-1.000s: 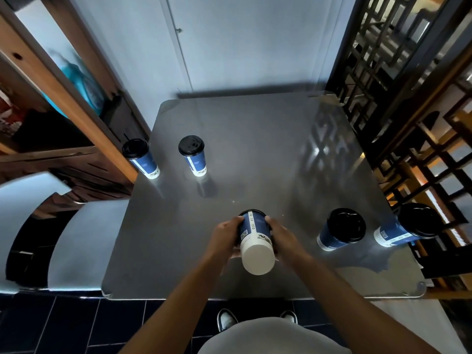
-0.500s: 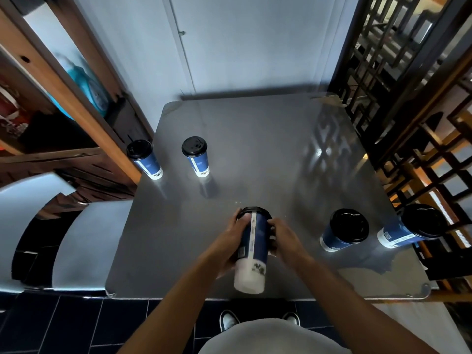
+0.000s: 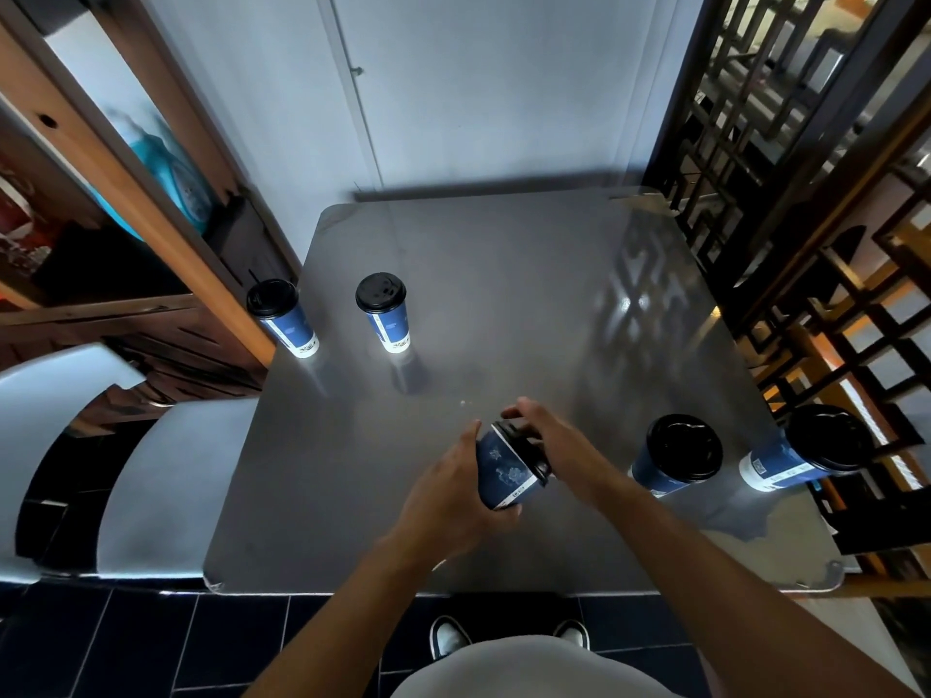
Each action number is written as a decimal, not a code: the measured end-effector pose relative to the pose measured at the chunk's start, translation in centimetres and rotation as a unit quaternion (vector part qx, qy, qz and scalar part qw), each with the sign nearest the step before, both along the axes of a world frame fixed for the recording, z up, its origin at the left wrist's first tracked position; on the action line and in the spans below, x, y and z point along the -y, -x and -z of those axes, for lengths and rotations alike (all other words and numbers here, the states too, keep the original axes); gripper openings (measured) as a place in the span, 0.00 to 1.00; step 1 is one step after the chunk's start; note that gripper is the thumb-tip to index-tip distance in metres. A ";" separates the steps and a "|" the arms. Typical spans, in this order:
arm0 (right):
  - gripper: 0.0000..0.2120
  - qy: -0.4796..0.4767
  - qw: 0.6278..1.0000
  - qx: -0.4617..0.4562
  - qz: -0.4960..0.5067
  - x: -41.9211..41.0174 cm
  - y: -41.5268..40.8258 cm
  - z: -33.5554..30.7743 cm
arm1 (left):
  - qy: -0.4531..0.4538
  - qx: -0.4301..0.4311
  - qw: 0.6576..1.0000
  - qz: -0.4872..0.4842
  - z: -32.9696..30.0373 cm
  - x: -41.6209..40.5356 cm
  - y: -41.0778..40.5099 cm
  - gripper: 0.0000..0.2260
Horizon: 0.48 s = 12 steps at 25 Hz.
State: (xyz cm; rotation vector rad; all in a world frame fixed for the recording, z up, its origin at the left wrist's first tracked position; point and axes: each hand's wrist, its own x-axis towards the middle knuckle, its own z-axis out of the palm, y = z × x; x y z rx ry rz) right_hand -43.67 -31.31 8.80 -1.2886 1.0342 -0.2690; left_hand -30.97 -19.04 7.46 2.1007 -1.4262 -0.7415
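**Entry: held cup [image 3: 506, 471], blue paper, black lid [image 3: 526, 445].** Step judged: seating or checking the lid.

**Handling:** hold the body only lightly, since a paper wall probably buckles. Press evenly round the lid's rim, and bring the cup nearer upright in case it is full.

**Listed left to right, placed from the held cup:**
- Edge cup [image 3: 284, 319] and second cup [image 3: 385, 314]: lidded, upright, well apart, to the left and beyond.
- Left hand [image 3: 453, 491]: on the left side, fingers and thumb wrapped round the body, forearm coming up from below.
- Held cup: tilted, lid end up and to the right, above the table [image 3: 504, 274], near its front edge.
- Right hand [image 3: 549, 435]: over the lid, fingers bent across its top and far rim, gripping it.
- Third cup [image 3: 675, 458] and fourth cup [image 3: 801, 455]: lidded, standing apart to the right.
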 end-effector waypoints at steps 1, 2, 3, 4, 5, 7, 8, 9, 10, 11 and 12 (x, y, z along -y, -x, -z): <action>0.17 0.033 0.999 -0.009 -0.021 -0.3 -0.5 0.0 | 0.008 0.029 1.000 -0.004 -0.1 0.1 0.2 0.37; 0.15 0.060 0.998 -0.009 -0.027 -0.7 -0.8 0.2 | 0.013 0.043 0.999 -0.009 -0.4 0.2 0.3 0.32; 0.14 0.074 0.997 -0.001 -0.022 -1.1 -1.1 0.4 | 0.015 0.046 0.999 -0.012 -0.6 0.3 0.3 0.29; 0.13 0.080 0.997 0.009 -0.014 -1.5 -1.3 0.5 | 0.014 0.048 0.999 -0.010 -0.6 0.3 0.3 0.29; 0.13 0.085 0.996 0.017 -0.008 -1.7 -1.3 0.7 | 0.010 0.051 0.999 -0.006 -0.6 0.3 0.3 0.29; 0.13 0.092 0.995 0.035 -0.002 -1.9 -1.3 0.8 | 0.004 0.068 0.998 0.004 -0.7 0.5 0.3 0.29; 0.13 0.094 0.995 0.045 0.001 -1.8 -1.4 0.8 | 0.004 0.082 0.997 0.008 -0.8 0.6 0.3 0.29; 0.13 0.094 0.994 0.055 0.004 -1.7 -1.4 0.8 | 0.007 0.095 0.995 0.012 -0.9 0.7 0.3 0.29; 0.13 0.094 0.994 0.064 0.003 -1.5 -1.5 0.8 | 0.015 0.108 0.994 0.015 -0.9 0.7 0.3 0.29; 0.13 0.095 0.993 0.072 0.000 -1.5 -1.5 0.8 | 0.024 0.116 0.993 0.016 -0.9 0.7 0.3 0.29; 0.14 0.096 0.992 0.077 -0.004 -1.4 -1.6 0.9 | 0.035 0.122 0.992 0.015 -1.0 0.7 0.3 0.29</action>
